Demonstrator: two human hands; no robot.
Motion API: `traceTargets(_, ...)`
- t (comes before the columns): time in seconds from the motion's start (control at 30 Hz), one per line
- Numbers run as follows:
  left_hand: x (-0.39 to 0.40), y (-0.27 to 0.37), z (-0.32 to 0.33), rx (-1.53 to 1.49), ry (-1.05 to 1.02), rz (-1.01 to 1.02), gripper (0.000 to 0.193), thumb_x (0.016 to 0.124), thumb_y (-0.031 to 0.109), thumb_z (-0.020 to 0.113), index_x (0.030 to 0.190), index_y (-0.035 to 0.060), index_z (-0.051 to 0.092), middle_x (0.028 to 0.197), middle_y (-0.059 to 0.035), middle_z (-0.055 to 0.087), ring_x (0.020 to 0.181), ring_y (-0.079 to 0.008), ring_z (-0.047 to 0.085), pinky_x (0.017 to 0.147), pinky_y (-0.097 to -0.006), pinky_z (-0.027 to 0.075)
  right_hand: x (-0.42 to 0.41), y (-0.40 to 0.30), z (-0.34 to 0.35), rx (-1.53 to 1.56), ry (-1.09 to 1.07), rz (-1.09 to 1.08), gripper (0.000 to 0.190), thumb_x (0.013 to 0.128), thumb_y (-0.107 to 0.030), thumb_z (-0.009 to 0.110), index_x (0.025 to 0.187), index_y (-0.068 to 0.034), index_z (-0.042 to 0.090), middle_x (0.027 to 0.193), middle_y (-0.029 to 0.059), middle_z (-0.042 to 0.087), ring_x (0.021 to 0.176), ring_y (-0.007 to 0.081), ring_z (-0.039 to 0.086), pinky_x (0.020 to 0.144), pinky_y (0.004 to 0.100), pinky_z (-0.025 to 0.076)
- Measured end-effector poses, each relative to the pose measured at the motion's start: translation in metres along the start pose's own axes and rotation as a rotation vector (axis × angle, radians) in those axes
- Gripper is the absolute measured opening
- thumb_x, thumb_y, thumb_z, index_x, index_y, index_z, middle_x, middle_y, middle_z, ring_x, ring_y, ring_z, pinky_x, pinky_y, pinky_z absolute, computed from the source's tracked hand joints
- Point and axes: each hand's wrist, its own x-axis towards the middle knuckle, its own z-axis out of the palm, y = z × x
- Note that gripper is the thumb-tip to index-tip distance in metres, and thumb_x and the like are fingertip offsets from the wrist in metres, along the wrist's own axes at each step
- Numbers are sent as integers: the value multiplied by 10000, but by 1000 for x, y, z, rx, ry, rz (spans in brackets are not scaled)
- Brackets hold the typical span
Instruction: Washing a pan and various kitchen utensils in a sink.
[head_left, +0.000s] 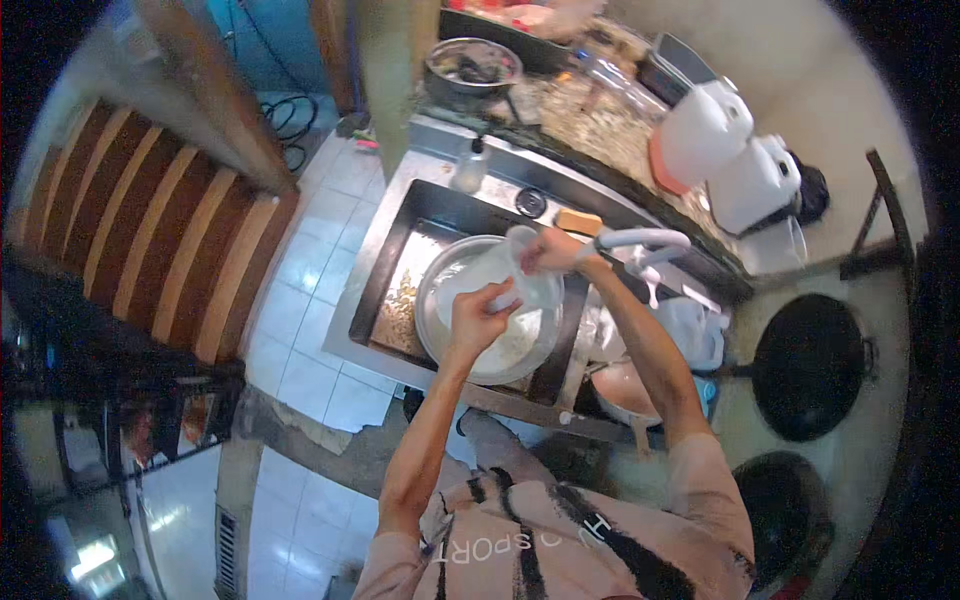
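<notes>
My left hand (480, 319) grips the near edge of a translucent white plastic container (500, 274), its fingers curled at the rim. At the container's far right side, my right hand (553, 251) holds on to it too. The container is tilted over a large round metal basin (429, 330) with cloudy liquid in it. This basin stands in a stainless steel sink (367, 300); brownish bits lie on the sink floor to its left. The container's inside is partly hidden by my fingers.
A faucet (645, 238) and a yellow-orange sponge (579, 222) are right of the basin. Behind the sink stand a bottle (470, 171), a metal pot (474, 66) and white jugs (709, 127). A pan (626, 386) lies near my right forearm; a black wok (810, 367) hangs at the right.
</notes>
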Motion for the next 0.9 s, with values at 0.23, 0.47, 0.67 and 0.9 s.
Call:
traceTargets(0.23,10,4,-3,176,-11,-425,305,707,58,761,993,4,668,790,-61,666,722,-86,585,653,-236,478,17,-13,-10,43,-548,60,235,658,-161,583,820,-9,663,724,147,656,608,209,599,601,351,478)
traceTargets(0.47,21,-10,10,-197,62,-237,266,744,23,722,994,-27,646,892,-77,658,814,-139,601,762,-264,476,18,-3,-30,457,-217,-261,280,744,-230,618,941,-42,682,751,63,671,711,142,611,645,328,482)
traceTargets(0.67,21,-42,2,-388,249,-775,183,783,183,722,836,26,644,543,38,472,421,-29,330,376,-200,236,-2,3,-26,107,93,-54,156,787,-127,597,896,-54,682,837,42,669,807,121,614,750,276,476)
traceTargets(0.9,-24,-127,-9,-1192,514,-1330,358,911,216,514,599,154,350,464,52,271,355,-67,260,334,-210,222,-18,-22,-27,747,84,290,185,838,-54,538,971,26,639,891,95,659,810,138,627,709,265,503)
